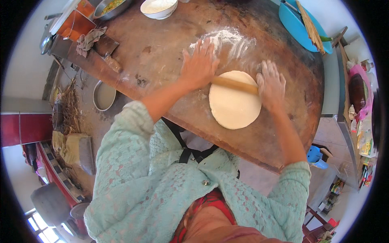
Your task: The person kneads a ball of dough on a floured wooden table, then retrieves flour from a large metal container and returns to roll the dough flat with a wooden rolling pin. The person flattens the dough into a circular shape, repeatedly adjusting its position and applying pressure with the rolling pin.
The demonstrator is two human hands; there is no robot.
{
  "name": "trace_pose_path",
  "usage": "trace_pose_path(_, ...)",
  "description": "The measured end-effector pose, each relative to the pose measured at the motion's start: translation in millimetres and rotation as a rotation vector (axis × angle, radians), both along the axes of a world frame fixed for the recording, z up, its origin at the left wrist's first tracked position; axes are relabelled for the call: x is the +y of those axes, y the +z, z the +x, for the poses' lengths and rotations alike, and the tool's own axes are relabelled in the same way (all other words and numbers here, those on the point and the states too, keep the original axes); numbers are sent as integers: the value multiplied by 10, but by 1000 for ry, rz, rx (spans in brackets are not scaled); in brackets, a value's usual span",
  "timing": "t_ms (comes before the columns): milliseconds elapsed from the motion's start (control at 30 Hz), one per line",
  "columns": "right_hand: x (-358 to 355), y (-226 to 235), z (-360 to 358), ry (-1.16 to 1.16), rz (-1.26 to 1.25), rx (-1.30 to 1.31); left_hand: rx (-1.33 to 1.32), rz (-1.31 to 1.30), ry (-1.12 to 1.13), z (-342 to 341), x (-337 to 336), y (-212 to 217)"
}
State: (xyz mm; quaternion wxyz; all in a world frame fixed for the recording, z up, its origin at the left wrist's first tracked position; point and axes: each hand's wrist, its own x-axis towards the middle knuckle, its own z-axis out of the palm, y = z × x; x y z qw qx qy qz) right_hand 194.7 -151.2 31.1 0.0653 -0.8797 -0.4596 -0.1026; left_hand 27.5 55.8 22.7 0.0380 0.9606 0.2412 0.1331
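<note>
A round, flat sheet of pale dough (235, 108) lies on the brown wooden table (162, 52) in front of me. Across its far part runs a wooden rolling pin (236, 84), tilted slightly down to the right. My left hand (199, 64) rests at the pin's left end, its palm over it and its fingers spread forward. At the right end, my right hand (271, 83) presses with fingers stretched out, a little blurred. The pin's ends are hidden under the two hands. Just beyond the dough is a patch of scattered white flour (231, 39).
A white bowl of flour (159, 15) stands at the far edge, beside a metal bowl of food (111, 10). At far left are an orange bucket (77, 22) and a crumpled cloth (89, 40). A blue basin (298, 30) with a straw brush (310, 26) sits at far right.
</note>
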Motion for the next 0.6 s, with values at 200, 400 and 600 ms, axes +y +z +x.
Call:
trace_pose_path(200, 372, 54, 343, -131, -57, -9, -37, 5, 135, 336, 323, -94)
trace_pose_path(400, -608, -89, -546, 63, -50, 182, -6, -49, -206, -511, -251, -66)
trace_pose_path(600, -106, 73, -161, 51, -91, 82, -109, 15, -83, -21, 19, -98)
